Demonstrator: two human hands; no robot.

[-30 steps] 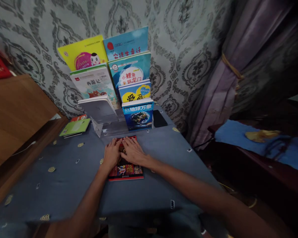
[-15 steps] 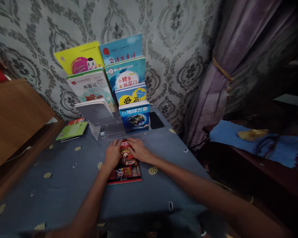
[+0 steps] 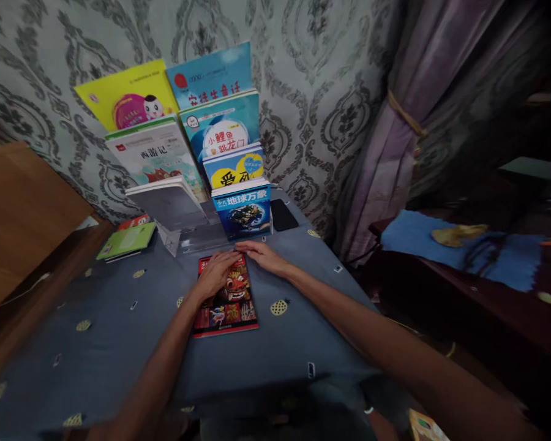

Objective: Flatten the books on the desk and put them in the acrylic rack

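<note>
Tablecloth point(image 3: 119, 343): red book point(image 3: 227, 303) more exposed; right hand point(image 3: 264, 256) shifted to top edge.

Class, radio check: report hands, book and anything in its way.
Left hand flat on red book. Right hand at its top edge. Book flat on blue cloth; clear stand right beyond.

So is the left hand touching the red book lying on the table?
Touching. The head view shows the left hand lying palm down on the red book, covering its upper left part, with no gap between them.
</note>
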